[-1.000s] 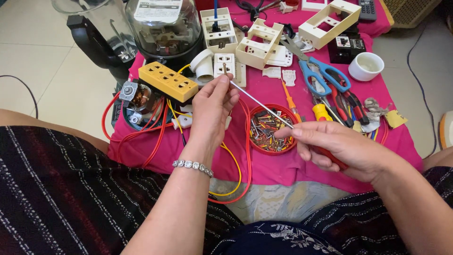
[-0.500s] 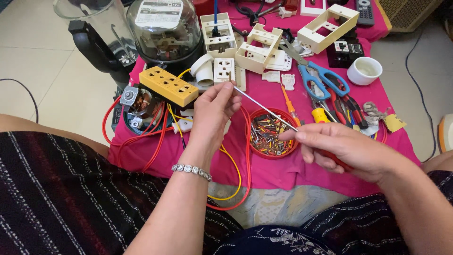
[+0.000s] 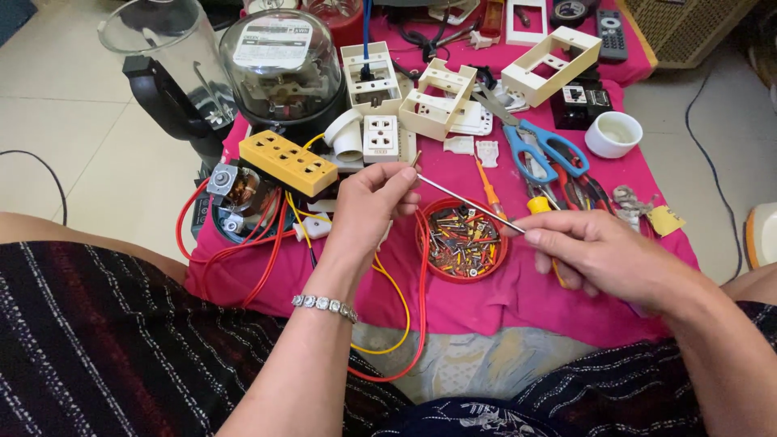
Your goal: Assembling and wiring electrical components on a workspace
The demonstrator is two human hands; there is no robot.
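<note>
1. Right hand (image 3: 603,255) pinches a thin screwdriver (image 3: 465,201), shaft held above the red screw dish (image 3: 462,241).
2. Left hand (image 3: 368,206) fingers closed at the shaft tip, apparently on a small screw; too small to confirm.
3. Yellow socket block (image 3: 289,161) lies just beside the left hand.

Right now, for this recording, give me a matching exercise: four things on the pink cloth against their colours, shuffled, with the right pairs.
Things:
1. socket strip
2. scissors
3. small cup
4. dish of screws

Colours:
A. white
B. red
C. yellow
D. blue handles

Pairs: 1-C, 2-D, 3-A, 4-B
</note>
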